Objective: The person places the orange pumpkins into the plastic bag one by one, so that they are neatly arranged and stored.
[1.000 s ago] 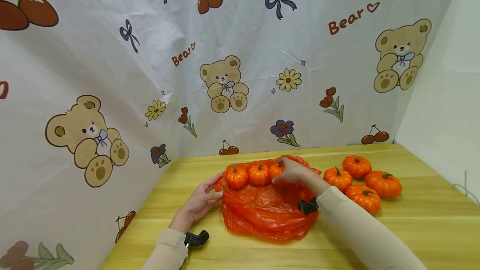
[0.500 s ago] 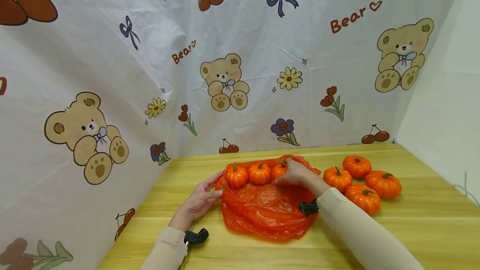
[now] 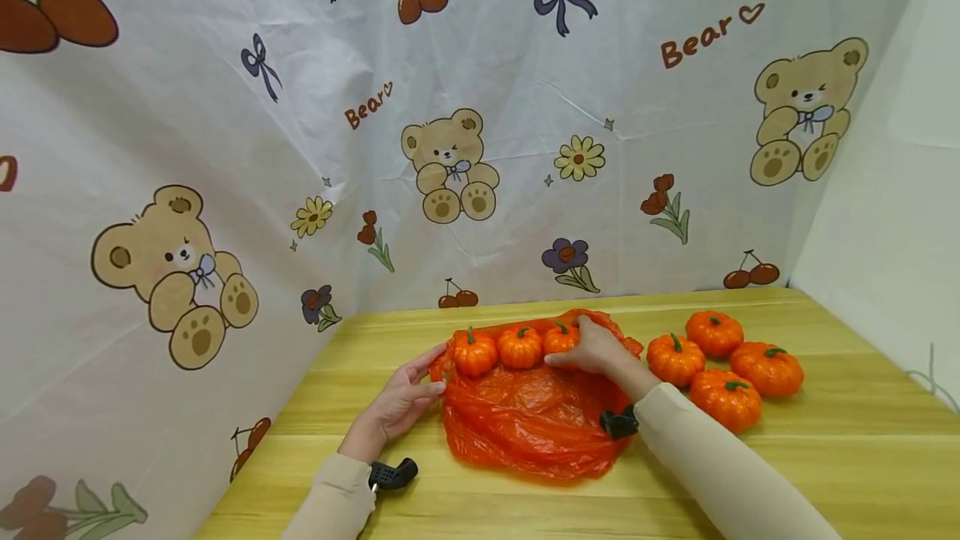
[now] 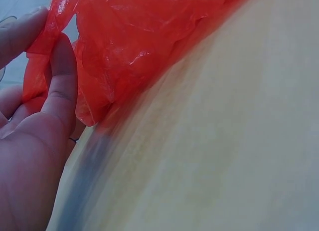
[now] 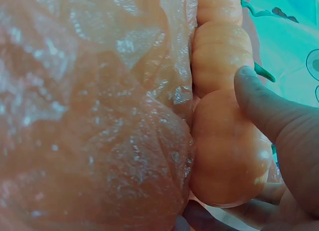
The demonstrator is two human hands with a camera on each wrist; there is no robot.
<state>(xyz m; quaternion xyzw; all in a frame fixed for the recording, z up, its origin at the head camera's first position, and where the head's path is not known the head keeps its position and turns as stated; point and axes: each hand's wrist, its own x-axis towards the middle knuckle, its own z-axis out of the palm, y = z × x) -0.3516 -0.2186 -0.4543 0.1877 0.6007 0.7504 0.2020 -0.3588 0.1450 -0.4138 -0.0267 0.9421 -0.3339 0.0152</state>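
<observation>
Head view: thin, crinkled, see-through red-orange plastic bag [image 3: 525, 448] spread out with glossy folds on a yellow wood-grain tabletop [image 3: 847, 457]. Along its far side, a row of three: squat ribbed orange pumpkin with an upright green stem [image 3: 474, 353] at the left end, small ribbed shiny orange pumpkin [image 3: 520, 348] in the middle, round ribbed orange pumpkin under the right hand [image 3: 561, 338] at the right end; film shows behind and in front of them. Left hand [image 3: 405, 394] at the bag's left edge, film between thumb and fingers. Right hand [image 3: 596, 348] reaches over the bag, thumb on the near side of the right-end pumpkin. Off the bag, on bare wood to the right, a loose cluster of four glossy, flattened, ribbed orange pumpkins [image 3: 725, 401], green stems. Beige fabric sleeves [image 3: 731, 461] on both arms. Behind, a creased whitish cloth backdrop [image 3: 487, 48] printed with bears, flowers, bows, cherries

Left wrist view: left hand's grip narrow, thin bag film pinched between thumb and fingers; bag wrinkled, shiny, bunched at the edge, tabletop below it smooth and blurred

Right wrist view: colours tinted, bag looks pale and crinkly at left, pumpkins lined up beside it. Right hand holds the nearest pumpkin, thumb on one side, fingers curled beneath; smooth rounded lobes, touching or nearly touching the middle one, contact hard to tell
</observation>
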